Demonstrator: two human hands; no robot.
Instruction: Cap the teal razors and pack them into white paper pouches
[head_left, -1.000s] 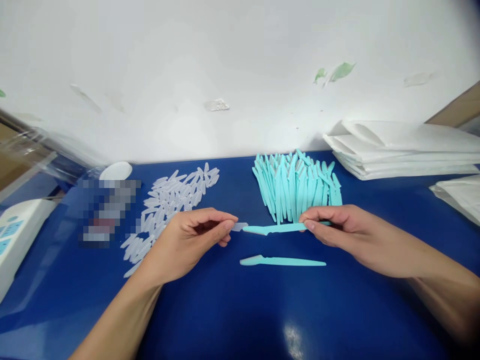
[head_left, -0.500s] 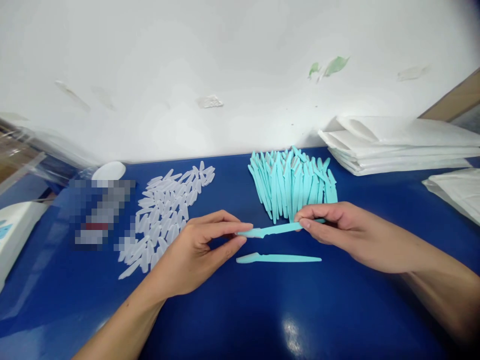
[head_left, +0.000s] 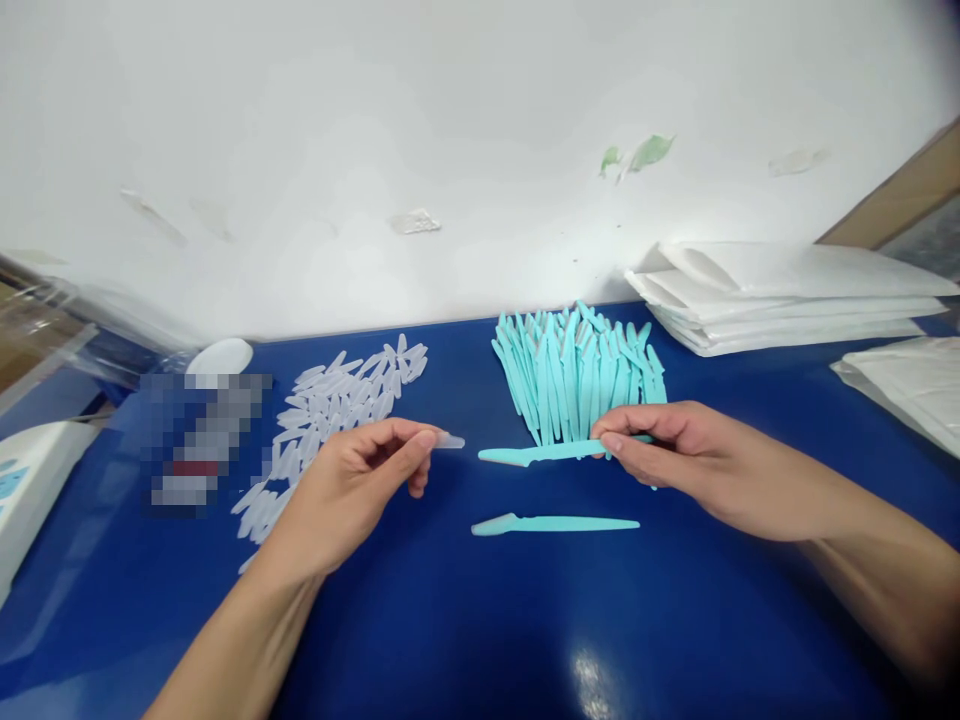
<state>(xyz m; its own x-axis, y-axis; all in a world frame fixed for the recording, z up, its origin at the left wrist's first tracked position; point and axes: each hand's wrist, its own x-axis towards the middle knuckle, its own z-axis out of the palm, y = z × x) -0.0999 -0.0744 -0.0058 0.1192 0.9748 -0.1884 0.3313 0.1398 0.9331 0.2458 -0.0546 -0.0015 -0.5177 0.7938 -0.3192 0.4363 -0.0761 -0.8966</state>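
My left hand (head_left: 375, 475) pinches a small translucent blade cap (head_left: 451, 441) between thumb and fingers, its free end pointing right. A short gap separates it from the blade end of a turquoise eyebrow razor (head_left: 536, 454), which my right hand (head_left: 660, 455) grips by the handle, level above the table. A second eyebrow razor (head_left: 570, 524) lies on the table just below, its blade end to the left. Behind my right hand is a pile of turquoise razors (head_left: 562, 375). Loose translucent caps (head_left: 352, 385) are spread beyond my left hand, which hides some of them.
The blue table (head_left: 465, 640) meets a pale wall (head_left: 480, 120) at the back. White padded envelopes (head_left: 787, 300) are stacked at the back right. On the left are a white round lid-like item (head_left: 220, 357), a blurred-out patch and a white device (head_left: 37, 470).
My left hand has moved left, away from the razor's blade end, and now shows a cap in its fingers. My right hand still holds the razor. The view has shifted slightly.
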